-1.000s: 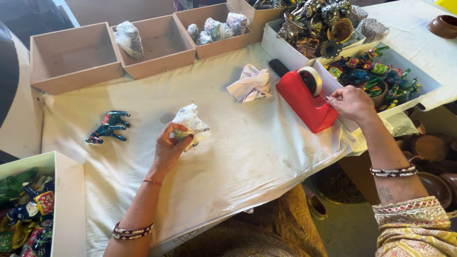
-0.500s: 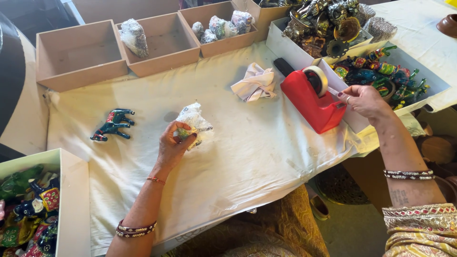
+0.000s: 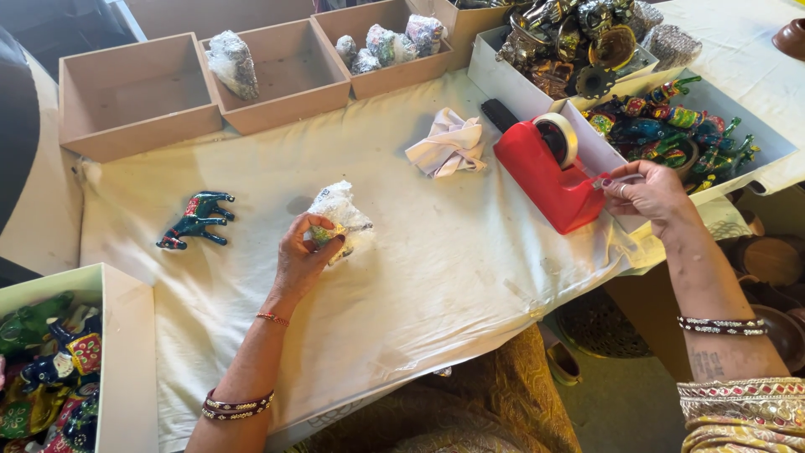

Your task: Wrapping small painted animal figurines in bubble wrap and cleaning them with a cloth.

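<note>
A small figurine bundled in clear plastic wrap [image 3: 338,216] sits on the cloth-covered bench [image 3: 436,268], pinned by the left hand [image 3: 303,260], whose fingers clench its lower edge. The bundle looks light, crinkly and slippery, its contents likely brittle, so it is best gripped around the padded middle. The right hand [image 3: 650,195] pinches a strip of clear tape between thumb and fingers at the red tape dispenser [image 3: 547,172]. A bare blue horse figurine [image 3: 196,220] lies nearby; a crumpled white paper [image 3: 449,144] rests beside the dispenser, and open cardboard boxes [image 3: 134,92] line the far edge.
</note>
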